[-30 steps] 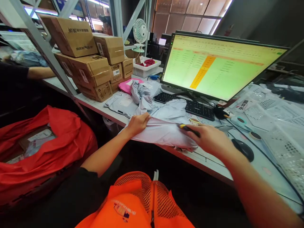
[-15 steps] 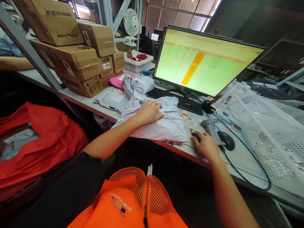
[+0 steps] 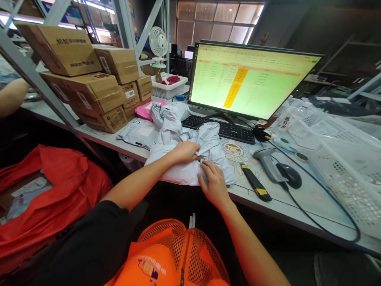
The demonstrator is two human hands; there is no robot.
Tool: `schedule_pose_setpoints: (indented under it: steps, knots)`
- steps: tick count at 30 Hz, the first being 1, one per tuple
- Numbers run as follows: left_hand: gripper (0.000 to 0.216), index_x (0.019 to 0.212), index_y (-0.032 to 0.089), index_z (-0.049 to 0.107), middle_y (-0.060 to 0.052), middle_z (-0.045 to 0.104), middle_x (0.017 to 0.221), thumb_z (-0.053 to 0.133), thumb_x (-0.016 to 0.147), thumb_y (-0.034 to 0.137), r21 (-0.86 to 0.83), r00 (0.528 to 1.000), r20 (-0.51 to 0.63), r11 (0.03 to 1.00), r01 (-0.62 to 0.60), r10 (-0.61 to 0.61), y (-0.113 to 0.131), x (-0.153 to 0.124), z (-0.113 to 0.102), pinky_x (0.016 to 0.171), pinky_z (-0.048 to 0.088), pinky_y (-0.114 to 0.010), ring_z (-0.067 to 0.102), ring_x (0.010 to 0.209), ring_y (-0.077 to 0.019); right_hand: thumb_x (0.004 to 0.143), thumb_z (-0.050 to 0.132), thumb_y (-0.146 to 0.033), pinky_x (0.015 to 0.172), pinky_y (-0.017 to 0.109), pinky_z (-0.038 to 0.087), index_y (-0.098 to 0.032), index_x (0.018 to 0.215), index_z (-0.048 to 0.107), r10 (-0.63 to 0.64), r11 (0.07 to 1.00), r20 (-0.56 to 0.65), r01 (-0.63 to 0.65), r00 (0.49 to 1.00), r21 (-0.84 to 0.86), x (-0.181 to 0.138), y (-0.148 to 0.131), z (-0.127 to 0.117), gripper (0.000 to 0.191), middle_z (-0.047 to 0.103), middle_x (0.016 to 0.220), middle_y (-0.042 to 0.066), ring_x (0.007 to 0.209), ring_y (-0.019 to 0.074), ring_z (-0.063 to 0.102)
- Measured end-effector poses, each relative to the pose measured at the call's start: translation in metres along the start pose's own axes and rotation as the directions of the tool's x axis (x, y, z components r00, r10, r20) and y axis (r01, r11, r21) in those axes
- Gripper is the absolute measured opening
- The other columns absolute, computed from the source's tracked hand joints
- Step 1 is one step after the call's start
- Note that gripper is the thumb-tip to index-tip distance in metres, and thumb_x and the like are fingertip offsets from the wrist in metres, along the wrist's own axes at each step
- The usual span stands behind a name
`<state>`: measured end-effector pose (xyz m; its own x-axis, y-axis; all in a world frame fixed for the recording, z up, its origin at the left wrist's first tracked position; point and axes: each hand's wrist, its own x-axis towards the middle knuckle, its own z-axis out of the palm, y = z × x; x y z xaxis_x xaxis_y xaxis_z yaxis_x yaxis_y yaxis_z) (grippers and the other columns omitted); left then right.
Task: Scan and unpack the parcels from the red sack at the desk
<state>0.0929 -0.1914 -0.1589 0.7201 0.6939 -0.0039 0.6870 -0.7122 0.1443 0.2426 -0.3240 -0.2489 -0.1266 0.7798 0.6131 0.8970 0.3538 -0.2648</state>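
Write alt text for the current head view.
A person's left hand and right hand rest on a crumpled white plastic mailer at a desk's edge. A black-and-yellow utility knife and grey scanner lie to the right. Behind stands a lit monitor; cardboard boxes are stacked at left.

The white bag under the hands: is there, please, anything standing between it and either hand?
Nothing visible stands in between. The left hand and the right hand both touch the bag directly. The cutter lies off to the right, apart from them.
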Motion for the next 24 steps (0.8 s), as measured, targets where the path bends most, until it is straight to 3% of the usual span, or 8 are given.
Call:
schedule_pose_setpoints:
  steps: [5,11,16,20,22,24]
  knots:
    - [0.035,0.105,0.024,0.071,-0.011,0.077,0.105,0.055,0.099,0.055,-0.069,0.995,-0.099,0.998,-0.004,-0.003,-0.001,0.001,0.018,0.083,0.050,-0.037,0.072,0.105,-0.0330,0.100,0.053,-0.026,0.108,0.048,0.047,-0.017,0.120,0.069,0.004,1.000,-0.091,-0.006,0.996,-0.023,-0.008,-0.007,0.004,0.026,0.070,0.128,0.014,0.127,0.0300,0.060]
    - [0.032,0.099,0.025,0.069,-0.006,0.075,0.094,0.057,0.097,0.055,-0.268,0.983,-0.185,0.963,-0.034,-0.017,-0.014,0.001,0.029,0.079,0.046,-0.032,0.070,0.094,-0.0271,0.098,0.054,-0.023,0.107,0.047,0.046,-0.017,0.116,0.070,0.034,0.999,-0.110,-0.032,0.993,0.019,-0.006,-0.013,0.004,0.024,0.072,0.122,0.013,0.125,0.0293,0.061]
    - [0.024,0.084,0.020,0.062,0.001,0.066,0.081,0.061,0.091,0.043,-0.543,0.975,-0.213,0.823,-0.166,0.057,-0.026,0.010,0.030,0.078,0.045,-0.029,0.061,0.085,-0.0203,0.100,0.052,-0.027,0.104,0.049,0.047,-0.019,0.117,0.072,0.113,0.993,-0.028,-0.112,0.993,0.032,0.005,-0.015,-0.009,0.028,0.073,0.120,0.013,0.117,0.0303,0.060]
    - [0.026,0.082,0.018,0.062,0.001,0.065,0.082,0.056,0.093,0.041,-0.669,0.969,-0.215,0.705,-0.235,0.119,-0.033,0.015,0.028,0.082,0.047,-0.029,0.059,0.086,-0.0189,0.099,0.052,-0.033,0.103,0.051,0.046,-0.018,0.131,0.067,0.128,0.991,0.052,-0.125,0.990,-0.054,0.019,-0.010,-0.021,0.038,0.067,0.137,0.013,0.119,0.0335,0.056]
    - [0.030,0.083,0.018,0.063,0.000,0.067,0.083,0.051,0.097,0.042,-0.654,0.969,-0.223,0.720,-0.233,0.111,-0.031,0.013,0.024,0.081,0.047,-0.029,0.060,0.086,-0.0189,0.100,0.052,-0.036,0.100,0.051,0.045,-0.018,0.142,0.061,0.106,0.988,0.101,-0.094,0.989,-0.122,0.025,-0.008,-0.025,0.047,0.063,0.143,0.013,0.119,0.0343,0.054]
    - [0.034,0.085,0.018,0.066,-0.002,0.070,0.084,0.049,0.100,0.043,-0.555,0.969,-0.231,0.806,-0.205,0.088,-0.025,0.011,0.018,0.080,0.046,-0.029,0.062,0.085,-0.0198,0.100,0.053,-0.040,0.096,0.049,0.044,-0.018,0.146,0.057,0.083,0.980,0.146,-0.054,0.986,-0.192,0.029,-0.009,-0.028,0.051,0.063,0.140,0.014,0.113,0.0341,0.055]
